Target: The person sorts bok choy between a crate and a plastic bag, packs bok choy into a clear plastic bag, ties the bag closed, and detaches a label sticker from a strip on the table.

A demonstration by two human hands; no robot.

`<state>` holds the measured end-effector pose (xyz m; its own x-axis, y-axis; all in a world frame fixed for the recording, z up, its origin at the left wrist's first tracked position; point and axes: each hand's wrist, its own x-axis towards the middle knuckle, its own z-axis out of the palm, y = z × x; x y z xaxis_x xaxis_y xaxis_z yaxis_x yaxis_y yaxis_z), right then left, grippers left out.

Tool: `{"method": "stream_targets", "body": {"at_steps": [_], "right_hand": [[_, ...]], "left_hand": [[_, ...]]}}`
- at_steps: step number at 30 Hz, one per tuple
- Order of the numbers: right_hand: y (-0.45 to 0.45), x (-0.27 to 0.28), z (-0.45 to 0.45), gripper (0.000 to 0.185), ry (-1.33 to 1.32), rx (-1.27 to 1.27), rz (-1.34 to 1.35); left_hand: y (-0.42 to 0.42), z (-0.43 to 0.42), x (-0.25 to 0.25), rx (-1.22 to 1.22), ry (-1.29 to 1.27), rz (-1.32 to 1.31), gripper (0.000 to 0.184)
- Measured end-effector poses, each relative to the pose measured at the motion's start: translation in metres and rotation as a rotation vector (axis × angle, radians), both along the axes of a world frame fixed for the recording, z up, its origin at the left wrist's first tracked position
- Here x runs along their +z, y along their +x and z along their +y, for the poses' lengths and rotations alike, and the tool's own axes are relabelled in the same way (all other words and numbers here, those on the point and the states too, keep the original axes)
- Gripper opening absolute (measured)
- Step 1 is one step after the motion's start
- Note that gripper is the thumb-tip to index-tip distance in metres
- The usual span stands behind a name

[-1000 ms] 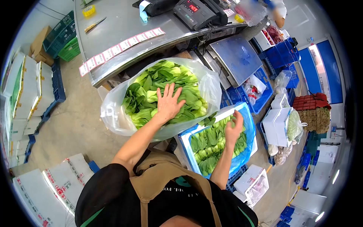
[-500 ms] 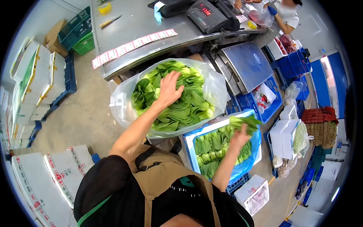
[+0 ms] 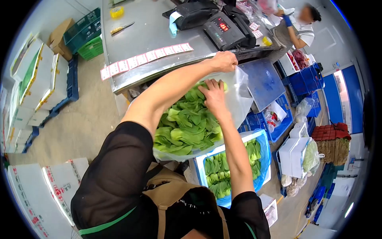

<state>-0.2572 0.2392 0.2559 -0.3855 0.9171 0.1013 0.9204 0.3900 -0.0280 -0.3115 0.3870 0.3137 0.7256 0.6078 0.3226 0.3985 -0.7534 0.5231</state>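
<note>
My left hand [image 3: 225, 61] is closed on the far rim of a clear plastic bag [image 3: 240, 89], pinching it near the metal table's edge. Inside the bag lies a heap of green bok choy [image 3: 187, 123]. My right hand [image 3: 215, 96] reaches into the bag's far side, its fingers curled over a bok choy on top of the heap; part of that plant is hidden under the fingers. Below my right forearm stands a white foam box [image 3: 200, 169] lined with blue plastic, holding rows of bok choy [image 3: 218, 163].
On the metal table [image 3: 147, 36] are a scale display [image 3: 225, 30], a knife [image 3: 121, 28], yellow tape [image 3: 116, 12] and a label strip [image 3: 145, 58]. A weighing platform [image 3: 266, 83] stands right of the bag. Another person [image 3: 300, 30] works behind the table. Foam boxes [image 3: 55, 187] are stacked at left.
My left hand has moved from the heap to the bag's far rim. My right hand has carried a bok choy from the foam box into the bag. The scale's digits differ.
</note>
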Motion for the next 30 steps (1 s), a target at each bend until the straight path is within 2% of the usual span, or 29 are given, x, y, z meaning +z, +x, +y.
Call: {"method": "stream_targets", "body": {"at_steps": [3, 4, 5, 6, 7, 8, 10, 11, 12, 14, 15, 16, 17, 18, 19, 20, 21, 22, 23, 24, 26, 30], "right_hand": [[-0.013, -0.112, 0.003, 0.061, -0.1, -0.214, -0.025], [-0.018, -0.129, 0.005, 0.063, -0.28, -0.159, -0.248], [-0.022, -0.143, 0.014, 0.069, -0.356, -0.14, -0.25], [-0.025, -0.146, 0.02, 0.074, -0.371, -0.158, -0.197], [-0.026, -0.127, 0.022, 0.083, -0.451, -0.155, -0.118], [-0.026, -0.143, 0.041, 0.087, -0.517, -0.101, -0.083], [-0.014, -0.096, 0.013, 0.07, -0.34, -0.109, 0.179], [-0.01, -0.071, -0.012, 0.063, -0.216, -0.105, 0.365], [-0.01, -0.046, -0.043, 0.057, -0.098, -0.081, 0.563], [-0.007, -0.013, -0.118, 0.041, 0.022, -0.028, 0.918], [0.005, -0.022, -0.147, 0.035, 0.2, 0.104, 1.04], [0.016, -0.02, -0.187, 0.035, 0.353, 0.036, 1.124], [0.034, -0.034, -0.225, 0.036, 0.352, -0.094, 1.185], [0.056, -0.049, -0.261, 0.037, 0.349, -0.319, 1.219], [0.081, -0.072, -0.297, 0.038, 0.4, -0.616, 1.105], [0.111, -0.113, -0.335, 0.043, 0.291, -0.846, 0.988], [0.145, -0.144, -0.374, 0.064, 0.132, -0.97, 0.681], [0.175, -0.16, -0.405, 0.096, -0.263, -1.174, 0.536], [0.191, -0.191, -0.44, 0.115, -0.274, -1.171, 0.229], [0.207, -0.214, -0.469, 0.121, -0.331, -1.163, 0.182], [0.238, -0.257, -0.503, 0.109, -0.414, -1.193, 0.158], [0.269, -0.301, -0.515, 0.07, -0.329, -1.142, 0.255]], "left_hand": [[-0.014, -0.012, 0.008, 0.005, -0.024, -0.034, 0.029], [-0.019, -0.015, 0.005, -0.018, 0.009, -0.012, 0.029], [-0.015, -0.002, -0.015, -0.048, -0.004, 0.033, 0.028], [-0.021, -0.006, -0.029, -0.029, -0.069, -0.155, 0.028], [-0.027, 0.0, -0.044, -0.1, 0.067, -0.205, 0.028], [-0.037, -0.008, -0.025, -0.133, -0.211, -0.037, 0.028], [-0.046, -0.018, -0.019, -0.131, -0.251, 0.019, 0.029], [-0.051, -0.031, -0.017, -0.12, -0.146, -0.044, 0.026], [-0.057, -0.042, -0.009, -0.107, -0.16, 0.044, 0.027], [-0.071, -0.045, -0.022, -0.061, -0.224, 0.128, 0.031], [-0.075, -0.052, -0.022, -0.069, -0.282, 0.121, 0.034], [-0.083, -0.061, -0.017, -0.047, -0.235, 0.17, 0.038], [-0.089, -0.067, -0.016, 0.029, -0.215, 0.241, 0.041], [-0.09, -0.081, -0.01, 0.025, -0.22, 0.173, 0.043], [-0.093, -0.091, -0.008, 0.058, -0.216, 0.124, 0.045], [-0.092, -0.108, -0.001, 0.086, -0.198, 0.066, 0.044], [-0.093, -0.122, 0.002, 0.111, -0.228, 0.003, 0.041], [-0.09, -0.14, 0.004, 0.154, -0.214, 0.005, 0.039], [-0.083, -0.164, 0.007, 0.201, -0.196, 0.005, 0.037], [-0.076, -0.187, 0.011, 0.251, -0.176, 0.001, 0.036], [-0.054, -0.241, -0.006, 0.181, -0.288, -0.002, 0.031], [-0.014, -0.298, -0.008, 0.139, -0.417, 0.124, 0.025]]}}
